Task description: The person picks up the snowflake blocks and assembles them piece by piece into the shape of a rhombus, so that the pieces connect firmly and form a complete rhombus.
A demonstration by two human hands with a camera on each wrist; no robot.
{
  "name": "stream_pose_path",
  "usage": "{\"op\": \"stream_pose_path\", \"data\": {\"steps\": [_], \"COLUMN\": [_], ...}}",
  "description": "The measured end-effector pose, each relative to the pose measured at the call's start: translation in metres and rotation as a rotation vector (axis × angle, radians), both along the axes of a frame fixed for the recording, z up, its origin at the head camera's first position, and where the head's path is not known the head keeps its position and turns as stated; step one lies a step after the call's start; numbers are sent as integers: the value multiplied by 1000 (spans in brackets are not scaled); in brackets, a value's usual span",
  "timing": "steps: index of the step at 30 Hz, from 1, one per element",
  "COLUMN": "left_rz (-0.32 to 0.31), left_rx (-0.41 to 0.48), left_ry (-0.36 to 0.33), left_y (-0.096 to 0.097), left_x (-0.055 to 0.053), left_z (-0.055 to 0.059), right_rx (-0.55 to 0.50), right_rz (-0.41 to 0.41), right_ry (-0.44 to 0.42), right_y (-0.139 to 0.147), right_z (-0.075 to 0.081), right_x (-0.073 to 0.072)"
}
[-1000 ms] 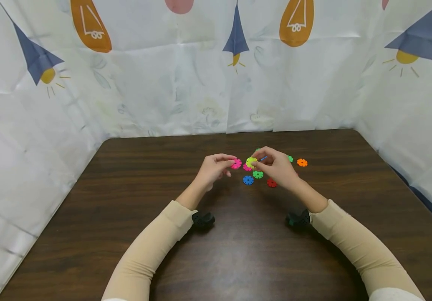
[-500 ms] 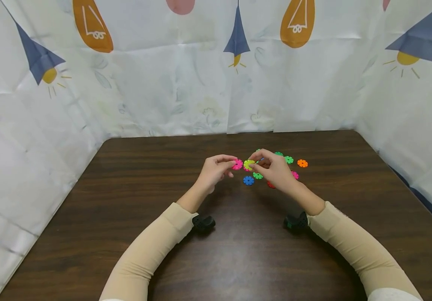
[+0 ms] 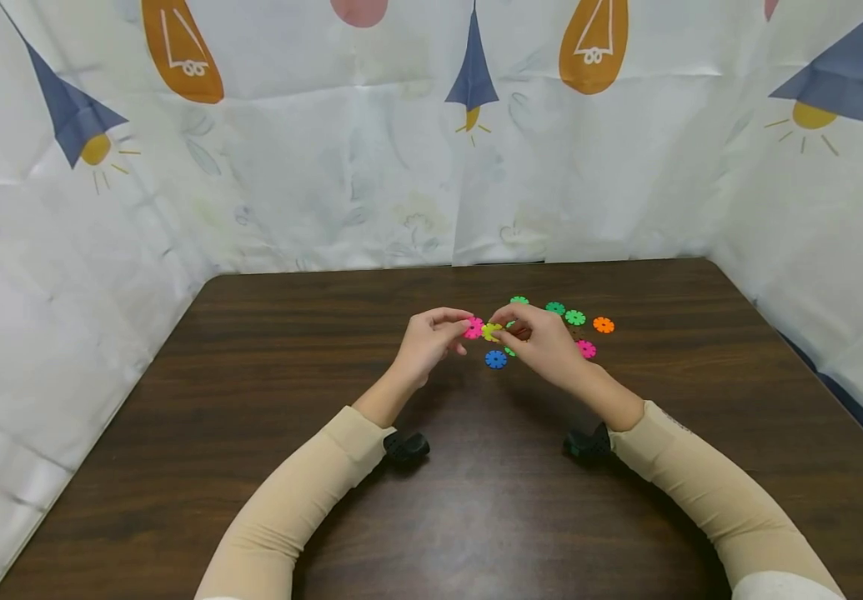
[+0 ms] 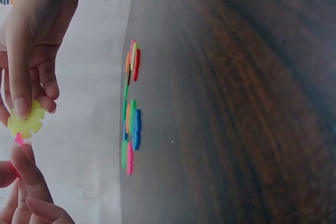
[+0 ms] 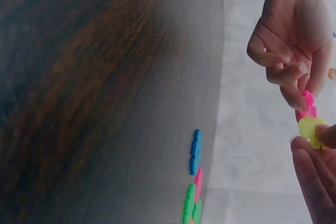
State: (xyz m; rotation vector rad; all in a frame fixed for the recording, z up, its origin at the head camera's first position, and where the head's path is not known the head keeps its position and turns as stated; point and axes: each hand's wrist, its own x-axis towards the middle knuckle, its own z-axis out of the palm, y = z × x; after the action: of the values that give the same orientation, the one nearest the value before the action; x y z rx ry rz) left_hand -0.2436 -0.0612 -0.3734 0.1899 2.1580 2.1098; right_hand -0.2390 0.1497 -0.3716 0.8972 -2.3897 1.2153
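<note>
Over the far part of the table, my left hand point(image 3: 431, 342) pinches a pink notched snowflake disc point(image 3: 474, 327) between thumb and fingertips. Facing it, my right hand point(image 3: 544, 346) pinches a yellow notched disc point(image 3: 490, 332). Both wrist views show the edge of the pink disc point(image 5: 309, 103) meeting the rim of the yellow disc point(image 4: 26, 121), held above the table. Whether their slots are engaged cannot be told. Fingers cover part of each disc.
Several loose discs lie flat around the right hand: a blue disc point(image 3: 496, 359), a green disc point(image 3: 575, 317), an orange disc point(image 3: 604, 325) and a pink one point(image 3: 585, 348) among them. Behind the brown wooden table point(image 3: 476, 517) hangs a printed white cloth point(image 3: 371, 183).
My right hand has moved left and slightly toward me, bringing the yellow disc up against the pink one. The left hand has hardly moved. More loose discs show behind the right hand.
</note>
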Motion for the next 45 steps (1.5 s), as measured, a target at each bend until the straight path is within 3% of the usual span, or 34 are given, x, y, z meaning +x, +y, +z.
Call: {"op": "stream_pose_path", "data": {"steps": [8,15,21,35,45], "left_rz": [-42,-58,-55,-65,-110], "left_rx": [-46,-79,-52,-38,-30], "left_ry": [-14,-71,-93,-58,-74], "left_y": [-1,-2,-2,-3,-6], "left_x": [1,1,2,4,6], "left_z": [-3,-2,2,6,6], "right_rx": [-19,-90,-149,-255,-261], "right_rz": [1,0,15,97,162], "right_ry": [6,-82,-145,-199,-199], "right_y": [1,2,3,5,9], "right_z": [-1,-1,-3,-1,-2], "right_x": [-2,-1,0,-1,1]}}
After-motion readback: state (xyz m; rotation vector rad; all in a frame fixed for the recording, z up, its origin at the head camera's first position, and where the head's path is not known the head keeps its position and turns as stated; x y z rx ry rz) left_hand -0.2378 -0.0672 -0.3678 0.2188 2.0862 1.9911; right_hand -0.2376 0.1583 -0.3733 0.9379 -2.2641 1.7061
